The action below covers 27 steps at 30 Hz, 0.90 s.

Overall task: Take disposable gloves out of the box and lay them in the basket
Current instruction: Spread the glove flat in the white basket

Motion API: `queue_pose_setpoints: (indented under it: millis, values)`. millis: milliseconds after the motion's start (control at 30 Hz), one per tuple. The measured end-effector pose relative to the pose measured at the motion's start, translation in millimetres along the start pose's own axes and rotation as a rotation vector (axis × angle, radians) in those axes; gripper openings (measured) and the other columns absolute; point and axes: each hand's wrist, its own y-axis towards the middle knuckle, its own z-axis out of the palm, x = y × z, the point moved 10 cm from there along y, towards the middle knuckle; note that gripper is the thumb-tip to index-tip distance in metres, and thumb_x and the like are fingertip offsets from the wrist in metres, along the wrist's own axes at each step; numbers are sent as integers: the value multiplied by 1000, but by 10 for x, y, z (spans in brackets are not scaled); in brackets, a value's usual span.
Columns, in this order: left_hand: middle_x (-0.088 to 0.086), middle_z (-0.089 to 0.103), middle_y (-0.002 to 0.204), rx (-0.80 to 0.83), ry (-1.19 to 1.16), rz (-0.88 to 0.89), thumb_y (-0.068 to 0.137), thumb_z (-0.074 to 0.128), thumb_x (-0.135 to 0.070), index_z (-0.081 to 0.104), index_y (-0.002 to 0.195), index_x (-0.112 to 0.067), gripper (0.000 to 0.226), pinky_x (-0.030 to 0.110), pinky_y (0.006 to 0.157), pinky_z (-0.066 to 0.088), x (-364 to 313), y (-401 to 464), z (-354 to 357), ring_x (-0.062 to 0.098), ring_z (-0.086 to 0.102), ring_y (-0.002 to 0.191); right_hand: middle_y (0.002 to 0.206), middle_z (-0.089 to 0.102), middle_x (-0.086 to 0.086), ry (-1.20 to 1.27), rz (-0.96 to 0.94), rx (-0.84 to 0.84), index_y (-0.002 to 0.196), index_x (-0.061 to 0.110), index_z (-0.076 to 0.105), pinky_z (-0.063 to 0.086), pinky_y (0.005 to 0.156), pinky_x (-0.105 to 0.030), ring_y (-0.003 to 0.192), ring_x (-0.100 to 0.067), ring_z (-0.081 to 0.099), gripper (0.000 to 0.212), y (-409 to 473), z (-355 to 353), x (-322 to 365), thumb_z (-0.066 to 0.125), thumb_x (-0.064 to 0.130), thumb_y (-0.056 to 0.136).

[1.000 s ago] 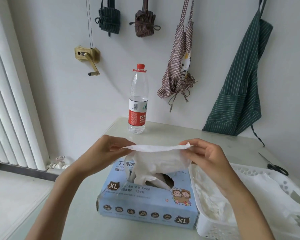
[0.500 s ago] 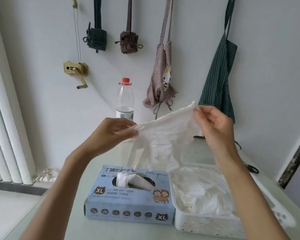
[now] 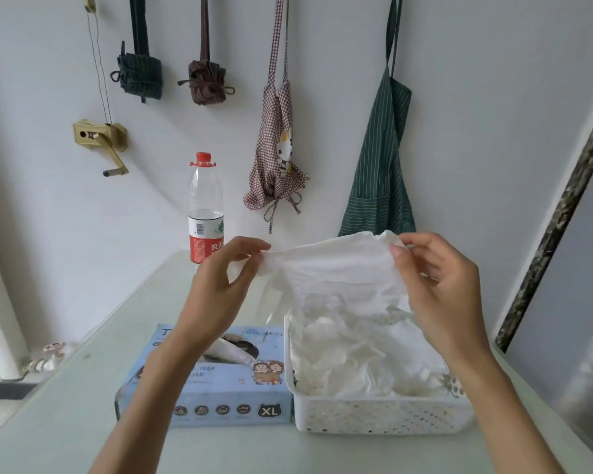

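Pale table by the wall, three things standing on it

The pale green table (image 3: 69, 415) carries a blue glove box (image 3: 216, 401) near its front edge, a white perforated basket (image 3: 380, 417) touching the box's right side, and an upright clear water bottle (image 3: 205, 213) with a red cap and label at the back, close to the wall.

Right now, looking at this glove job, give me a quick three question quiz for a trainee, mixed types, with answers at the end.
1. True or false: the glove is stretched between the left hand and the right hand.
2. The held glove hangs over: A) the box B) the basket C) the bottle
3. Fill in: the size printed on the box front is ____.

Key: 1 true; 2 B; 3 XL.
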Motion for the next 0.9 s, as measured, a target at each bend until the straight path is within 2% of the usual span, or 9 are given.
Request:
queue_pose_setpoints:
  millis: [100, 167, 267, 333, 400, 467, 567, 733, 900]
  values:
    - [-17, 67, 97, -56, 45, 16, 94, 55, -17, 65, 105, -28, 18, 16, 84, 44, -86, 24, -12, 1, 60, 98, 78, 69, 0, 72, 7, 50, 90, 19, 66, 45, 58, -12, 63, -3, 58, 6, -14, -37, 72, 62, 23, 90]
    - [-23, 66, 93, -15, 124, 8, 92, 57, -18, 65, 100, -30, 17, 17, 81, 44, -50, 98, 99, -1, 60, 92, 74, 68, -7, 92, 76, 38, 90, 16, 67, 42, 55, -12, 57, -4, 54, 8, 13, -120, -79, 62, 23, 90]
    - [-26, 64, 84, 186, 276, -45, 91, 59, -21, 67, 96, -33, 15, 24, 79, 48, 200, 181, 583, -1, 61, 85, 70, 69, -8, 45, 277, 29, 88, 18, 68, 44, 58, -16, 60, -7, 57, 6, 3, -216, -720, 63, 22, 90]
    - [-21, 63, 85, 331, 351, -89, 91, 59, -21, 67, 98, -32, 15, 29, 80, 49, 430, 167, 966, 7, 64, 88, 66, 67, -3, -70, 405, 16, 89, 16, 68, 44, 57, -18, 56, -5, 55, 4, -60, -272, -1216, 64, 18, 90]
    - [-15, 64, 89, 424, 398, -116, 91, 57, -22, 67, 102, -30, 16, 27, 80, 47, 615, 134, 1270, 12, 64, 93, 65, 66, -3, -202, 480, 19, 92, 8, 67, 47, 65, -30, 64, -16, 60, 9, -128, -309, -1593, 64, 16, 90]
    - [-12, 68, 98, 469, 445, -103, 93, 55, -24, 65, 105, -29, 17, 26, 79, 43, 709, 124, 1487, 14, 62, 98, 62, 64, 2, -374, 487, 35, 89, 9, 65, 49, 73, -38, 73, -26, 64, 8, -165, -343, -1778, 62, 16, 90]
    - [-11, 69, 106, 472, 538, -36, 95, 51, -26, 64, 108, -30, 19, 26, 78, 40, 722, 146, 1677, 14, 62, 102, 69, 67, -3, -586, 435, 52, 96, 12, 65, 46, 70, -35, 79, -31, 64, 10, -160, -373, -1835, 60, 19, 92]
    - [-12, 64, 117, 499, 626, 70, 93, 56, -28, 59, 119, -31, 26, 26, 85, 36, 679, 99, 1833, 13, 56, 110, 102, 70, -8, -887, 408, 138, 114, 17, 61, 41, 67, -31, 95, -33, 63, 21, -112, -338, -1933, 57, 23, 94]
    - [-10, 53, 134, 488, 577, 128, 100, 42, -36, 53, 129, -29, 32, 30, 98, 37, 495, 20, 1712, 12, 47, 122, 111, 64, -2, -973, 360, 265, 124, 19, 57, 48, 75, -33, 103, -24, 60, 36, -97, -247, -1878, 65, 17, 89]
